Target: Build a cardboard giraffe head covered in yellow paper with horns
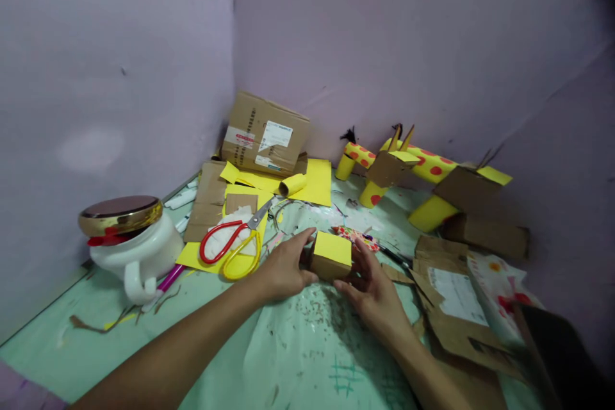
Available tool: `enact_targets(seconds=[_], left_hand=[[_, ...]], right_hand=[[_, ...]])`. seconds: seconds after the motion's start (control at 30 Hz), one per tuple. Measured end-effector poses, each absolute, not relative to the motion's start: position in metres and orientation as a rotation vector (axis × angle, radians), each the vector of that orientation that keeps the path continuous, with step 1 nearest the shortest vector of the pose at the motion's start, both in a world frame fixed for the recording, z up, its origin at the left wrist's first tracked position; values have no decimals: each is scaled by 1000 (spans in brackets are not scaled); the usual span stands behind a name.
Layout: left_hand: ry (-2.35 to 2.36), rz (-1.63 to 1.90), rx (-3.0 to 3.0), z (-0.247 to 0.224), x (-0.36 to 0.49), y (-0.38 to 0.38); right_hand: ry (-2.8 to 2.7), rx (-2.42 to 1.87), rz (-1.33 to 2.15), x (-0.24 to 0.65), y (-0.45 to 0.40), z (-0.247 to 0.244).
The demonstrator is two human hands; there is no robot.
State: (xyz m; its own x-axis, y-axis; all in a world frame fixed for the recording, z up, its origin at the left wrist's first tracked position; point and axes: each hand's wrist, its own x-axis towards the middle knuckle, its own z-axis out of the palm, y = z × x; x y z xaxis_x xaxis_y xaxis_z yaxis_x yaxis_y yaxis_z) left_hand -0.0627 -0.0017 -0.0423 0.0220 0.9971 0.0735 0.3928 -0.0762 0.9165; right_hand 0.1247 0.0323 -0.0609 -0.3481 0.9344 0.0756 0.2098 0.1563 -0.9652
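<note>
At the far left, a white pot [158, 245] with its handle toward the near side bears a gold-rimmed lid [120, 214], tilted, with something red [108, 238] beneath it; the pot's inside is hidden. A purple marker [170, 278] lies just beside it. Next come scissors [254, 224] with one red and one yellow handle, on yellow paper [196, 257] and cardboard [204, 205]. Behind, a brown carton [240, 116] leans in the corner with dark printed characters, red-printed tape and white labels [277, 134], all too small to read; its contents are hidden. A yellow roll [295, 184], its end open, lies before it.

The left forearm reaches in from the near left, and the left hand [287, 267] curves its thumb and fingers against the left side of a small box [331, 255]. This brown box with a yellow top sits between both hands, near the middle. The right hand [375, 285] comes from the near right, thumb low at the front, fingers bent along the right side.

Green pen strokes [346, 377] form a grid on the near cover. Farther right stand yellow, red-spotted figures [435, 163] with cardboard heads. Nearer, flattened cardboard [444, 330] carries a white label [456, 295], unreadable, beside a patterned packet [500, 282].
</note>
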Motion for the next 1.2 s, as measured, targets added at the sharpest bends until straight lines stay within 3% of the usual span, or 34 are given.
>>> enact_targets(seconds=[0.43, 0.8, 1.03, 1.2], left_hand=[[1498, 940, 1327, -43, -65, -6], [1585, 999, 1592, -28, -54, -9], [1648, 867, 1619, -33, -61, -12], [1748, 873, 1610, -7, -76, -12]], right_hand=[[-1684, -1157, 1133, 142, 16, -47], [-1633, -1097, 1202, 142, 13, -55], [-1528, -1223, 912, 151, 16, -39], [-1237, -1236, 702, 170, 25, -4]])
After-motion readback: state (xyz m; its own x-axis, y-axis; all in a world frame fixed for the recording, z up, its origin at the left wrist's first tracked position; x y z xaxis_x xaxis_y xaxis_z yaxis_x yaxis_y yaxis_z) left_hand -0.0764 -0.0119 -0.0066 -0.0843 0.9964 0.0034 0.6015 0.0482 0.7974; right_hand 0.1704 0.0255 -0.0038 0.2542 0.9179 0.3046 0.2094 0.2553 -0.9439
